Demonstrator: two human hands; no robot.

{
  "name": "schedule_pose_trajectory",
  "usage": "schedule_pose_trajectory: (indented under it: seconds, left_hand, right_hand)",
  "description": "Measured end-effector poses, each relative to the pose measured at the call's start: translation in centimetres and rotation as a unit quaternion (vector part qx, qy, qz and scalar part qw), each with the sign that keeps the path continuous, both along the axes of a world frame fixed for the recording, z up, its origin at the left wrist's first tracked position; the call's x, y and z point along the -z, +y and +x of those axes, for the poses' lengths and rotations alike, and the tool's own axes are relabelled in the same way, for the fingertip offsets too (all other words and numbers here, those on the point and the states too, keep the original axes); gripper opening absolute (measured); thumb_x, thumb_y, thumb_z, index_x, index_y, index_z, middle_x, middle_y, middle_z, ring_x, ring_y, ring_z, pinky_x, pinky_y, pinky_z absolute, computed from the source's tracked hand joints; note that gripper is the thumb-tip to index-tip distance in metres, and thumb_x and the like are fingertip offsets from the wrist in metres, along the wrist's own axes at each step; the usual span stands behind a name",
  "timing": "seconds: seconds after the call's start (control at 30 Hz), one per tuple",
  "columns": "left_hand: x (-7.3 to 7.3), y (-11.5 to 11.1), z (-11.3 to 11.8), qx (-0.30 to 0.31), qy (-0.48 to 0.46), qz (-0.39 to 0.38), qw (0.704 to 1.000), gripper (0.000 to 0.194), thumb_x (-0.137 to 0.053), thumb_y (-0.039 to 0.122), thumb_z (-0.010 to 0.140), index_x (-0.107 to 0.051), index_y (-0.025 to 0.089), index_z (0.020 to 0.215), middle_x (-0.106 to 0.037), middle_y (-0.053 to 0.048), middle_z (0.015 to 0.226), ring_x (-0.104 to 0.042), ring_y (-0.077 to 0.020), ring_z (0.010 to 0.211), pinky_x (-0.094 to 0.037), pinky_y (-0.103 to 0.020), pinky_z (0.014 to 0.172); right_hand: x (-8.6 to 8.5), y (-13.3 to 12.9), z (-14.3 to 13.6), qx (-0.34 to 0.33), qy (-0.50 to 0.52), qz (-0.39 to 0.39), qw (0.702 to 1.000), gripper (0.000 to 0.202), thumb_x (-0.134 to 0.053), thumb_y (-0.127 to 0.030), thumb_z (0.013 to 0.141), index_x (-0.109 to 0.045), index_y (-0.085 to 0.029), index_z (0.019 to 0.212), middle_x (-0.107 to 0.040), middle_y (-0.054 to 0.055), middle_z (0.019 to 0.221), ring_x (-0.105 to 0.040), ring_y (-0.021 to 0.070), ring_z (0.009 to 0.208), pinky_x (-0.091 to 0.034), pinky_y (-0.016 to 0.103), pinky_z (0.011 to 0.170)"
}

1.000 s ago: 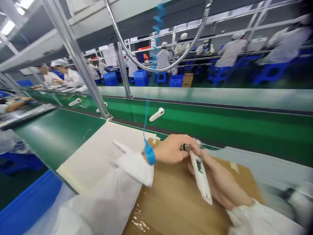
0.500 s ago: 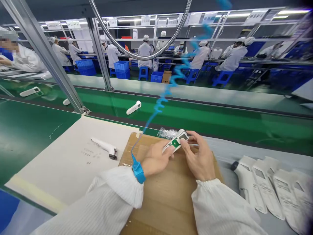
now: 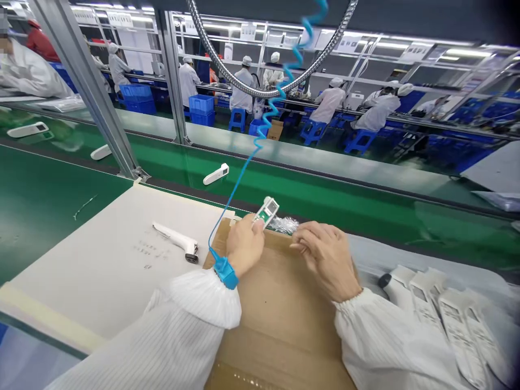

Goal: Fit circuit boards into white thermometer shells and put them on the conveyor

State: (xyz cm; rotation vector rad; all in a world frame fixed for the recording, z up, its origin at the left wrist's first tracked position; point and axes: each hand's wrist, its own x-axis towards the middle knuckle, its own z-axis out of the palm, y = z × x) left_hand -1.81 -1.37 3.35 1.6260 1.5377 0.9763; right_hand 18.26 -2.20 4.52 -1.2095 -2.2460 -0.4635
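Observation:
My left hand (image 3: 246,244) grips a white handheld thermometer (image 3: 266,213) whose housing is open, showing a green circuit board and a small grey screen. A blue wrist strap (image 3: 226,272) with a coiled cord (image 3: 268,116) is on that wrist. My right hand (image 3: 325,254) is apart from the thermometer, its fingers bent and pinched together beside crumpled clear plastic (image 3: 284,223); whatever lies between them is hidden. Beneath both hands is a brown cardboard sheet (image 3: 276,314). A white thermometer half-shell (image 3: 176,241) lies to the left on white paper (image 3: 109,271).
Several white housing shells (image 3: 447,314) lie at the right. Beyond the cardboard runs a green conveyor belt (image 3: 325,197) carrying another white thermometer (image 3: 216,174). A metal post (image 3: 83,89) rises at the left, and a metal hose (image 3: 244,86) hangs overhead. Co-workers sit behind.
My right hand has let go of the thermometer and moved slightly away, its fingers now pinched. The left hand has carried the thermometer left and away from me.

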Motion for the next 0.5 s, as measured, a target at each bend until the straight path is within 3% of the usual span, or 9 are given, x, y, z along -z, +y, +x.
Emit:
schedule_pose_trajectory:
  seconds: [0.07, 0.13, 0.27, 0.37, 0.43, 0.5]
  left_hand:
    - [0.2, 0.4, -0.3, -0.007, -0.031, 0.005, 0.999, 0.025, -0.042, 0.026, 0.098, -0.065, 0.021, 0.091, -0.068, -0.003, 0.081, -0.058, -0.0207, 0.078, -0.037, -0.030, 0.069]
    - [0.4, 0.5, -0.3, 0.025, -0.052, 0.013, 0.998, 0.022, -0.044, 0.026, 0.098, -0.065, 0.022, 0.096, -0.067, -0.001, 0.079, -0.058, -0.0195, 0.077, -0.038, -0.029, 0.070]
    - [0.7, 0.3, -0.1, 0.062, -0.043, 0.034, 0.997, 0.021, -0.045, 0.025, 0.097, -0.066, 0.022, 0.094, -0.066, 0.000, 0.078, -0.056, -0.0178, 0.074, -0.038, -0.028, 0.069]
    - [0.7, 0.2, 0.1, 0.086, -0.042, 0.021, 0.995, 0.020, -0.047, 0.025, 0.096, -0.064, 0.021, 0.087, -0.064, 0.001, 0.076, -0.055, -0.0169, 0.072, -0.036, -0.028, 0.068]
    - [0.8, 0.4, 0.1, 0.072, -0.064, -0.004, 0.995, 0.021, -0.047, 0.024, 0.096, -0.063, 0.020, 0.084, -0.064, 0.001, 0.075, -0.055, -0.0165, 0.072, -0.036, -0.028, 0.068]
    - [0.8, 0.7, 0.0, 0.012, -0.085, -0.016, 0.996, 0.023, -0.046, 0.025, 0.096, -0.062, 0.020, 0.080, -0.065, 0.000, 0.075, -0.054, -0.0162, 0.071, -0.035, -0.028, 0.067]
  right_hand:
    - [-0.3, 1.2, -0.8, 0.015, 0.069, -0.016, 0.997, 0.013, -0.054, -0.024, 0.098, -0.062, -0.024, 0.088, -0.069, 0.002, 0.096, -0.059, 0.0195, 0.085, -0.036, 0.035, 0.077]
    - [-0.8, 2.6, -1.6, 0.033, 0.104, -0.002, 0.994, 0.011, -0.054, -0.027, 0.098, -0.065, -0.025, 0.094, -0.070, 0.002, 0.100, -0.060, 0.0202, 0.088, -0.035, 0.036, 0.079]
    - [-1.6, 4.4, -2.2, 0.035, 0.042, 0.044, 0.998, 0.016, -0.055, -0.027, 0.099, -0.068, -0.026, 0.089, -0.073, 0.000, 0.102, -0.058, 0.0192, 0.088, -0.030, 0.040, 0.087]
    - [-1.6, 4.0, -2.0, 0.056, -0.028, 0.088, 0.994, 0.023, -0.051, -0.025, 0.101, -0.066, -0.025, 0.083, -0.074, -0.001, 0.095, -0.057, 0.0193, 0.087, -0.027, 0.041, 0.089]
    - [-1.3, 3.3, -1.8, 0.034, -0.061, 0.090, 0.994, 0.026, -0.048, -0.019, 0.102, -0.062, -0.024, 0.081, -0.074, -0.001, 0.092, -0.058, 0.0191, 0.088, -0.027, 0.040, 0.090]
    - [-0.9, 2.8, -1.6, -0.009, -0.062, 0.059, 0.996, 0.026, -0.045, -0.012, 0.100, -0.059, -0.023, 0.081, -0.073, -0.002, 0.095, -0.059, 0.0179, 0.091, -0.027, 0.040, 0.092]
